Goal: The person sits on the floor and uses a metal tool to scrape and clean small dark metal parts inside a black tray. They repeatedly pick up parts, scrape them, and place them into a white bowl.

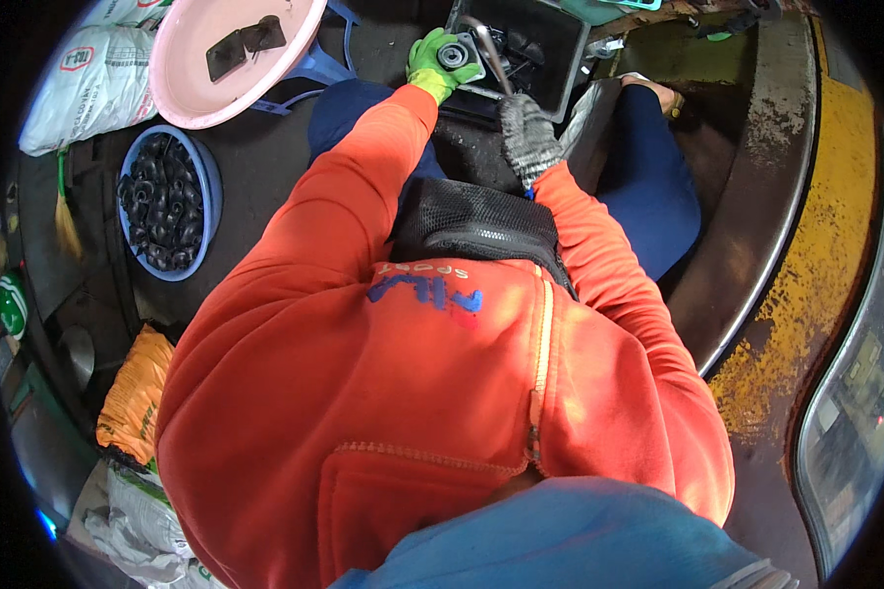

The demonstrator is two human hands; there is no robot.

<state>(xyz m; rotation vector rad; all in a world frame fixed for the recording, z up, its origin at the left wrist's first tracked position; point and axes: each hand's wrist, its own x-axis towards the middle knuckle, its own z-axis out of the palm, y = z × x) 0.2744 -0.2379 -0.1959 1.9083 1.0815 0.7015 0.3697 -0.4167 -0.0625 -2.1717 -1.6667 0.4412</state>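
Note:
At the top middle, my left hand (pixel 428 71) wears a bright green glove. Its fingers are closed round a squarish grey piece with a round, ringed centre (pixel 453 56). Just to the right, my right hand (pixel 528 135), in a grey knitted glove, grips the lower end of a metal rod (pixel 493 59). The rod slants up and left, and its far end bends over near the grey piece; I cannot tell whether they touch. Both hands are at the near side of a dark rectangular tray (pixel 568 74) holding black parts (pixel 524 51).
To the left, a pink basin (pixel 187 93) with two dark flat pieces rests on a blue stool (pixel 319 67). Below it stands a blue tub (pixel 211 187) full of black curved parts. White sacks (pixel 98 88) and an orange bag (pixel 136 393) lie further left. A worn yellow-brown metal edge (pixel 825 265) curves along the right.

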